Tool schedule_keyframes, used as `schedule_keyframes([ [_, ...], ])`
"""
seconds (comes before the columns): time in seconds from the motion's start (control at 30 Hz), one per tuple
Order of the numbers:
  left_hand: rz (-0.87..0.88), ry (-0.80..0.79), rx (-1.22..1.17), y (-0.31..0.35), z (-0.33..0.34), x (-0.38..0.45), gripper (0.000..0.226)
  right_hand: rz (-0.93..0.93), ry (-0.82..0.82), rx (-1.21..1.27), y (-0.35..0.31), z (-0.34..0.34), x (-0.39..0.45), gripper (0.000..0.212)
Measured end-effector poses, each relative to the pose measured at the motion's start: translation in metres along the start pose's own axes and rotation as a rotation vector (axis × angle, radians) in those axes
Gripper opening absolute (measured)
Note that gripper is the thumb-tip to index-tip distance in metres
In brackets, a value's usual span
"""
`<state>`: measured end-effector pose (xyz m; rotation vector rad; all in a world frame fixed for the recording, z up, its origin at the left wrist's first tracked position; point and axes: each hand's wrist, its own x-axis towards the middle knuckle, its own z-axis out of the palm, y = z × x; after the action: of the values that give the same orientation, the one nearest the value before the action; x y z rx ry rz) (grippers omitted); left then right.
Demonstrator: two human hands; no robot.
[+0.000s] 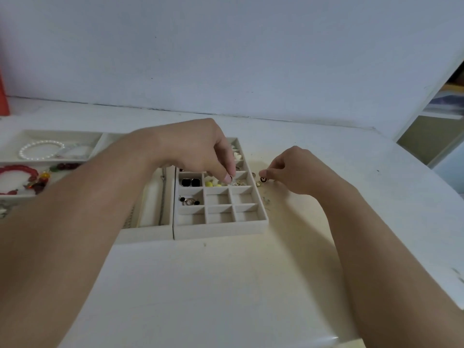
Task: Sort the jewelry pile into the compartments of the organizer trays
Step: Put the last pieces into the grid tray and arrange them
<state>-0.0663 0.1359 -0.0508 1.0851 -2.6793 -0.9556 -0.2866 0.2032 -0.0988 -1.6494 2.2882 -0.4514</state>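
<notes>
- Left hand (200, 149): fingers curled down over grid tray (221, 228); grasped item cannot be determined.
- Right hand (293, 169): fingertips pinch dark round earring (263, 179) beside tray.

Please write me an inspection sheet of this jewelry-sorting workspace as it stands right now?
Surface: white table, a few loose pieces right of the grid tray.
Job's things: grid tray, some compartments filled; black square earrings in one; pearl bracelet and red bead bracelet in the left trays.
Clutter: red object at far left edge.
Hands: left hand reaches into the grid tray; right hand pinches a small dark round piece.
Cables: nothing seen.
Surroundings: plain white wall.
</notes>
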Motion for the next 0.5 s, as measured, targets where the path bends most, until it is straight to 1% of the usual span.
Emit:
schedule_keyframes([
  [0.1, -0.021, -0.036, 0.063, 0.0, -0.001, -0.003, 0.011, -0.04, -0.019, -0.03, 0.0, -0.001, -0.001, 0.014],
  [0.2, -0.03, -0.047, 0.102, -0.001, 0.001, -0.003, 0.011, -0.059, -0.027, -0.057, 0.0, 0.0, -0.002, 0.01],
  [0.3, -0.026, -0.071, 0.113, 0.001, 0.003, -0.004, 0.01, -0.094, 0.038, -0.023, -0.003, -0.005, -0.004, 0.01],
  [0.4, -0.039, -0.071, 0.142, 0.003, 0.007, -0.004, 0.01, -0.219, 0.104, 0.108, -0.011, -0.009, -0.009, 0.009],
  [0.5, -0.064, -0.095, 0.204, 0.005, 0.009, -0.003, 0.008, -0.353, 0.057, 0.178, -0.022, -0.006, -0.015, 0.008],
])
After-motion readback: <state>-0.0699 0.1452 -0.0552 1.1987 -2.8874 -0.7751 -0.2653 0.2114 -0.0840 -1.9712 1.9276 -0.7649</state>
